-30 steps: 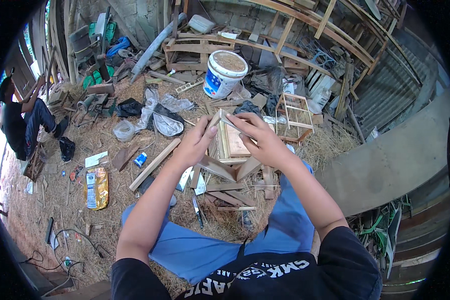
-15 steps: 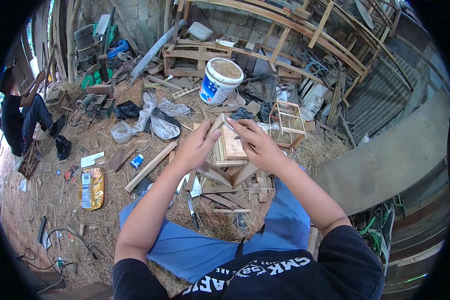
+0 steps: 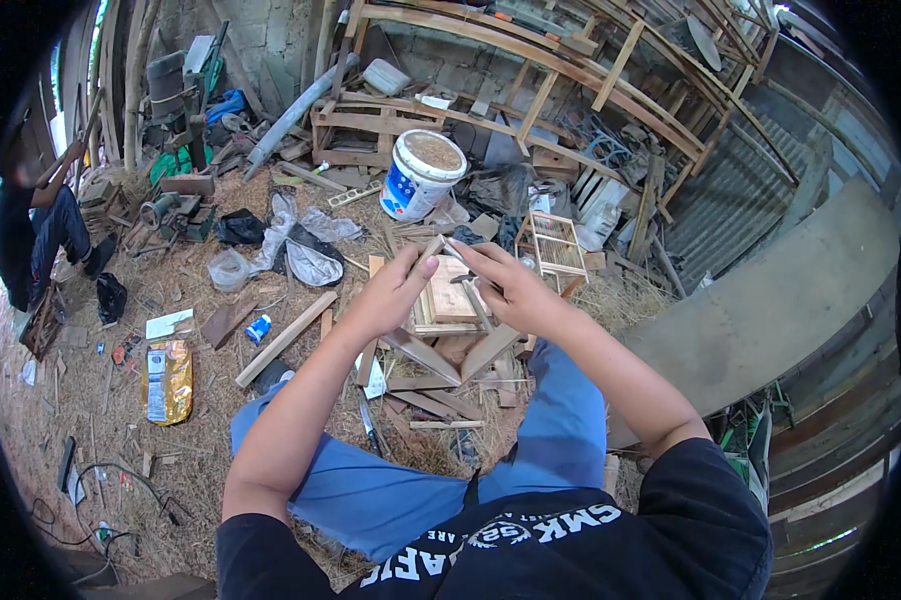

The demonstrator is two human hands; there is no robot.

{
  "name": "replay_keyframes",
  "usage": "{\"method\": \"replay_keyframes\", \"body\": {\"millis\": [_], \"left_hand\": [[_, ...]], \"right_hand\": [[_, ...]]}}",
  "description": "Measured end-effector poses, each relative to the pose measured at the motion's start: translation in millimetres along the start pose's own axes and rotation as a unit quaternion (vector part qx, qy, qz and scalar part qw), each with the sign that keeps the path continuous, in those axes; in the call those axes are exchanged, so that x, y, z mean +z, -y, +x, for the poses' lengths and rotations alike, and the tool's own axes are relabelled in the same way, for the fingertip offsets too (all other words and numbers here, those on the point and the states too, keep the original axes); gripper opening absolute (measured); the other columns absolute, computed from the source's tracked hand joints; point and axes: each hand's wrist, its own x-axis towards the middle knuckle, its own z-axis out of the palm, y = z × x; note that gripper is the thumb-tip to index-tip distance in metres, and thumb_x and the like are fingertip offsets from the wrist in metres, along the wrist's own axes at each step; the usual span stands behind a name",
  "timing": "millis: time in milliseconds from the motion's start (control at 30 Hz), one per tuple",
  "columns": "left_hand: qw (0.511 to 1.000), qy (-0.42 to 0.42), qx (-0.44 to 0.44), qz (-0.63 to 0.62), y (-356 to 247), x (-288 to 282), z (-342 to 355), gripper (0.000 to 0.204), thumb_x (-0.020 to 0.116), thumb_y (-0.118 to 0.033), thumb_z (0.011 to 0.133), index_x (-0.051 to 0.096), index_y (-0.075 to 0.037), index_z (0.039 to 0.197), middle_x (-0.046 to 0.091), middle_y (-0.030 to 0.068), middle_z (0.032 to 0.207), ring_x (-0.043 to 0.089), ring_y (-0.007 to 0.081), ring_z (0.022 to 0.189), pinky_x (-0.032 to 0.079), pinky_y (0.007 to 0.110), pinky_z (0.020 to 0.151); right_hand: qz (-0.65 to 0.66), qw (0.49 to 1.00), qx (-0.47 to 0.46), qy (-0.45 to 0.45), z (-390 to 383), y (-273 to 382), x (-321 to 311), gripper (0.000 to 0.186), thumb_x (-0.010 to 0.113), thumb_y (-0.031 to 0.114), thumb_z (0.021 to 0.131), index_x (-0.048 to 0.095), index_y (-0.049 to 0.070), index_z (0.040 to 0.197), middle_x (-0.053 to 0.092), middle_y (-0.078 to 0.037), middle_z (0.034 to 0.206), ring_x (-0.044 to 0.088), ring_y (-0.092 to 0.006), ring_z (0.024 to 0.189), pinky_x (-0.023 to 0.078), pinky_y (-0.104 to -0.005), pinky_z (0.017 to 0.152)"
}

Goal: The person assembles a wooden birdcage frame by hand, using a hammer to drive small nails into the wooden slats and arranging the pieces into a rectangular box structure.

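Observation:
My left hand (image 3: 391, 296) is closed on a short wooden strip (image 3: 428, 252) that stands tilted, its far end rising to a point between both hands. The fingers of my right hand (image 3: 511, 287) reach to that far end from the other side. Below the right palm shows a slim tool (image 3: 477, 306) with a dark end and a greyish shaft; its kind is partly hidden. Under the hands, between my knees, stands a small wooden frame (image 3: 426, 352) with a pale wooden block (image 3: 453, 300) on top.
Wood offcuts (image 3: 436, 402) and a knife (image 3: 370, 428) lie between my legs. Ahead stands a white-and-blue bucket (image 3: 423, 175), with a small slatted wooden cage (image 3: 555, 245) to its right. A large curved board (image 3: 761, 300) is at right. Another person (image 3: 41, 220) sits far left.
The view has shifted slightly. My hands stay close together at the strip's far end, and more of the slim tool's shaft shows under my right hand.

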Motion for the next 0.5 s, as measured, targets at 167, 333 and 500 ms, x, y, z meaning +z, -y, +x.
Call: {"method": "replay_keyframes", "body": {"millis": [167, 333, 500], "left_hand": [[0.994, 0.077, -0.069, -0.045, 13.3, 4.9, 12.0, 0.069, 0.043, -0.059, 0.117, 0.063, 0.003, 0.137, 0.068, 0.0094, 0.098, 0.064, 0.0127, 0.085, 0.051, 0.031, 0.074], [0.963, 0.121, -0.227, -0.079, 35.0, 14.5, 16.0, 0.072, 0.041, -0.067, 0.114, 0.064, 0.0, 0.122, 0.07, 0.0105, 0.082, 0.064, 0.0196, 0.057, 0.051, 0.033, 0.054], [0.943, 0.077, -0.308, -0.098, 73.9, 12.4, 17.6, 0.084, 0.035, -0.076, 0.111, 0.06, 0.003, 0.126, 0.075, 0.0187, 0.084, 0.073, 0.0279, 0.058, 0.055, 0.037, 0.049]], "right_hand": [[-0.007, 0.994, 0.021, 0.106, -7.1, -24.2, -15.4, 0.07, 0.063, 0.015, 0.106, 0.042, 0.019, 0.172, 0.07, -0.023, 0.134, 0.071, -0.0358, 0.115, 0.056, -0.0434, 0.101], [0.169, 0.959, 0.19, 0.123, -16.9, -17.1, -28.2, 0.05, 0.057, 0.039, 0.117, 0.061, 0.01, 0.158, 0.074, -0.011, 0.138, 0.064, -0.016, 0.125, 0.051, -0.0357, 0.11], [0.139, 0.957, 0.242, 0.074, -39.4, -61.2, -35.3, 0.048, 0.056, 0.037, 0.117, 0.063, 0.007, 0.154, 0.074, -0.01, 0.138, 0.065, -0.0167, 0.127, 0.053, -0.0356, 0.109]]}}
